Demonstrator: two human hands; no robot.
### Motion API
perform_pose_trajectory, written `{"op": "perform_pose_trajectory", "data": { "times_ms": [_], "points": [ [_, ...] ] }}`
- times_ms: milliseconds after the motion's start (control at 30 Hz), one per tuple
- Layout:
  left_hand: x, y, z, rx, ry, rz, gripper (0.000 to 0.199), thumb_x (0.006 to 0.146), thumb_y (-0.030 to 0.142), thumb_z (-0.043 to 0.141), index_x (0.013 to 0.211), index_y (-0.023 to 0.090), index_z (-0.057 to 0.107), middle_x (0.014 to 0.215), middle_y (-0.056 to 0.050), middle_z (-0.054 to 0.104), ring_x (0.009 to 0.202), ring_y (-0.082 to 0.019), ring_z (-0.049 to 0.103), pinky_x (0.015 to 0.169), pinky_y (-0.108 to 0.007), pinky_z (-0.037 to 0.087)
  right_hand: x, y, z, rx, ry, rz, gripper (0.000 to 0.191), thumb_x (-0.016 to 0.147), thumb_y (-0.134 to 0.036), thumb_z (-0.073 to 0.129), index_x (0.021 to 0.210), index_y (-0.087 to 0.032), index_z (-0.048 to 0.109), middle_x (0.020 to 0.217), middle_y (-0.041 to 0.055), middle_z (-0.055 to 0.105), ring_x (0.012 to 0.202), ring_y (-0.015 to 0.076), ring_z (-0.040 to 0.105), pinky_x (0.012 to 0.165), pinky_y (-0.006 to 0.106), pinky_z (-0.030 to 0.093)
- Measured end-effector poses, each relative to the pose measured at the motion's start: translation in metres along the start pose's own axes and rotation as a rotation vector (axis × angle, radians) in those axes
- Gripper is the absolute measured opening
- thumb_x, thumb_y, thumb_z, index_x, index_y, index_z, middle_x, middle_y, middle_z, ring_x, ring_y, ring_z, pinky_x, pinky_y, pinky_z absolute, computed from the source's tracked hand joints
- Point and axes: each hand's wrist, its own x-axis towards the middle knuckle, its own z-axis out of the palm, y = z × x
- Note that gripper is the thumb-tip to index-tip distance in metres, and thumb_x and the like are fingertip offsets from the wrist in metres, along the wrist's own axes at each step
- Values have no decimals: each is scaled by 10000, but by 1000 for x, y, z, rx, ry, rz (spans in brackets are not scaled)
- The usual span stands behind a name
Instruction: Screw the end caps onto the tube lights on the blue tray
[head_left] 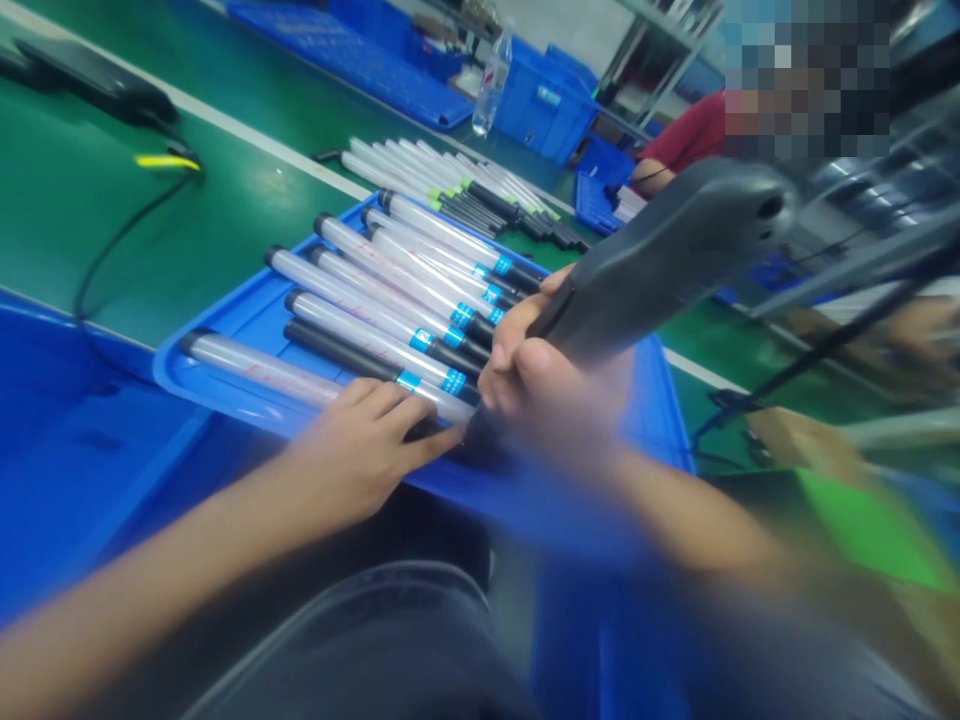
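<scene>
My left hand [375, 430] is closed over the nearest clear tube [259, 368], its fingers around the black end part. My right hand [551, 375] grips a dark grey handheld tool [667, 260], blurred by motion, its wide end raised to the upper right. The tool's lower tip sits close to my left fingertips; whether it touches the tube cannot be made out. Several more black-capped clear tubes [360, 320] with blue labels and black handles lie side by side on a blue tray [217, 375]. One dark tube [341, 350] lies among them.
More tubes [450, 180] with green rings lie on the green table [247, 230]. A black device [97, 80] with a cable lies at left. At the back stand a bottle [493, 85] and blue bin [544, 105]. A person in a red sleeve [686, 130] is across the table.
</scene>
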Motion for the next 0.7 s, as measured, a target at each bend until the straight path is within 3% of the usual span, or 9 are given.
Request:
{"op": "perform_pose_trajectory", "data": {
  "times_ms": [200, 400, 600, 700],
  "points": [
    [0, 0, -1, -46, -22, -20, 633, 877, 85, 544, 1454, 334, 617, 1138, -82, 641, 963, -252, 515, 789, -387, 362, -2, 1, 2, -52, 19, 19, 307, 886, -484, 780, 951, -250, 593, 685, -52, 581, 482, 98, 536, 457, 270, 542],
    [-5, -1, 6, -34, 9, -25, 646, 886, 102, 520, 1477, 351, 599, 1180, -81, 637, 999, -261, 518, 804, -401, 378, -3, 2, 7, 14, 46, -28, 308, 877, -387, 811, 994, -270, 552, 702, -75, 586, 446, 87, 496, 429, 267, 516],
    [-2, 2, -3, 1, -7, -1, 520, 942, 109, 518, 1417, 274, 651, 1162, -90, 671, 987, -268, 530, 810, -412, 368, 1, -8, 5, 7, 42, -30, 221, 911, -367, 759, 944, -246, 577, 675, -70, 593, 457, 84, 532, 466, 251, 529],
    [1, 6, -8, -21, 7, -29, 380, 1036, 239, 528, 1389, 247, 669, 1122, -92, 685, 966, -263, 540, 807, -405, 365, 7, -15, 3, 21, 87, -98, 184, 919, -340, 738, 900, -242, 583, 669, -66, 610, 453, 74, 535, 466, 227, 505]
  ]
}}
